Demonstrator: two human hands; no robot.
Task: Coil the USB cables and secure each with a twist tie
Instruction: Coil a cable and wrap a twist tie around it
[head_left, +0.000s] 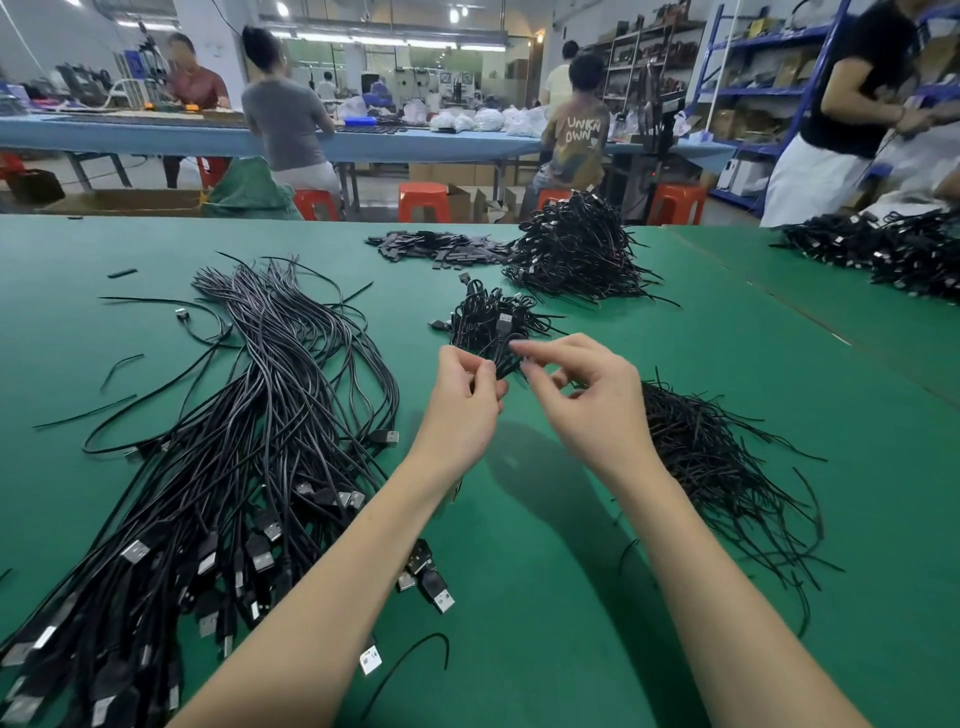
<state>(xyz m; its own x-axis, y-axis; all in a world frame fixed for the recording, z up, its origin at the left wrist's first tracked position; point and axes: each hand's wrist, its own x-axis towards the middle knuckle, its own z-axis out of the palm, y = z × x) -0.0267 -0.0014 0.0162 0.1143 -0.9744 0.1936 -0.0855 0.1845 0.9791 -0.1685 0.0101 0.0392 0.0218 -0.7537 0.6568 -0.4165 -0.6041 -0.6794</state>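
Clearly light and springy, the coil (506, 358) wants pinching mid-bundle — left hand (460, 400) pinches it, right hand (582, 395) pinches the tie.

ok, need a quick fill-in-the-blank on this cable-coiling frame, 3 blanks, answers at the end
1. The loose pile of twist ties lies on the table beside the person's ____ forearm.
2. The uncoiled USB cables lie spread out on a ____ table.
3. Both the left hand and right hand hold a small coiled ____.

Answers: right; green; cable
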